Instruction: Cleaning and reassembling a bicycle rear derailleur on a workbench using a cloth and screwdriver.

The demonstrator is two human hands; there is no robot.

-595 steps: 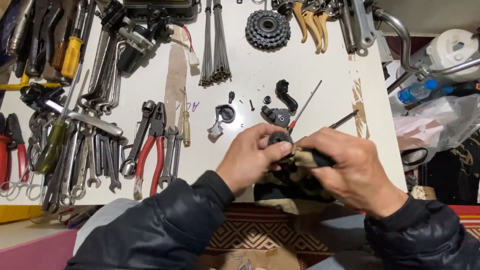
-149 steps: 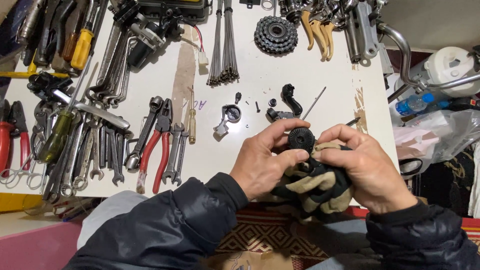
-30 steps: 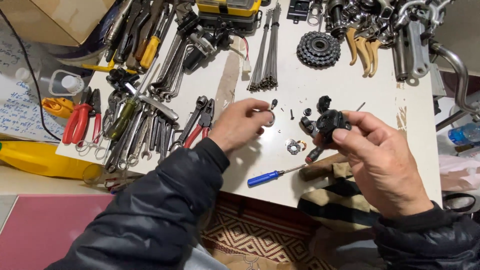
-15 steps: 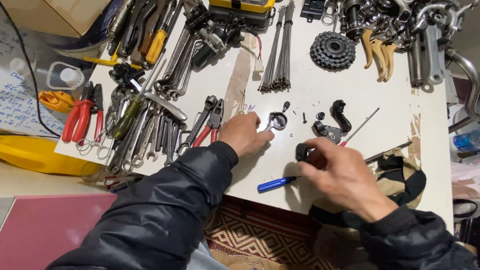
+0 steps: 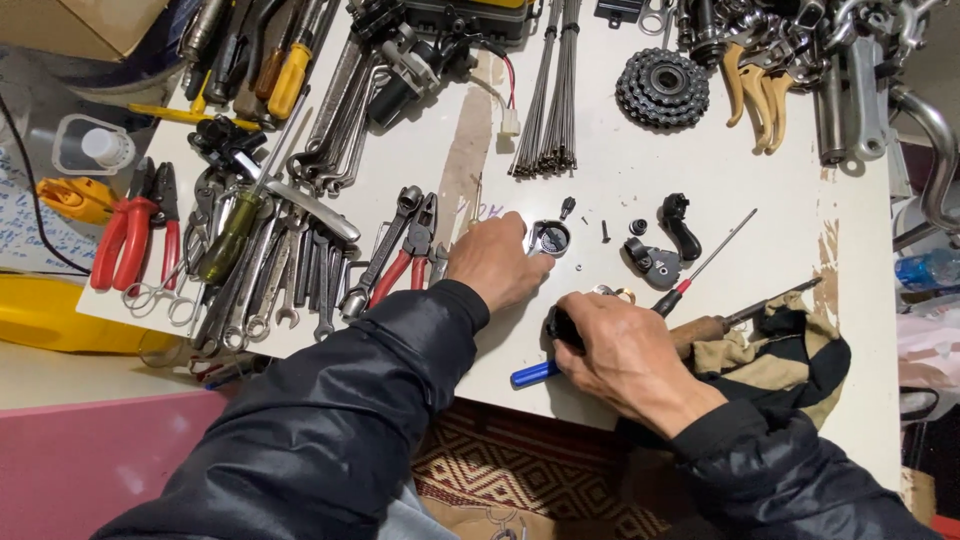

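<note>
White and crowded, the worktable (image 5: 850,330) has tools all over it. My left hand (image 5: 495,262) reaches out, and its fingertips pinch a small round silver metal part (image 5: 550,237). That part looks light, hard and smooth, so it could slip; I would grip it by its rim. My right hand (image 5: 620,350), closer to me, is curled shut around a small black part (image 5: 558,325) that is mostly hidden. A blue-handled screwdriver (image 5: 535,373) lies under that hand. Just right of it sits a soft tan and black rag (image 5: 780,345).
</note>
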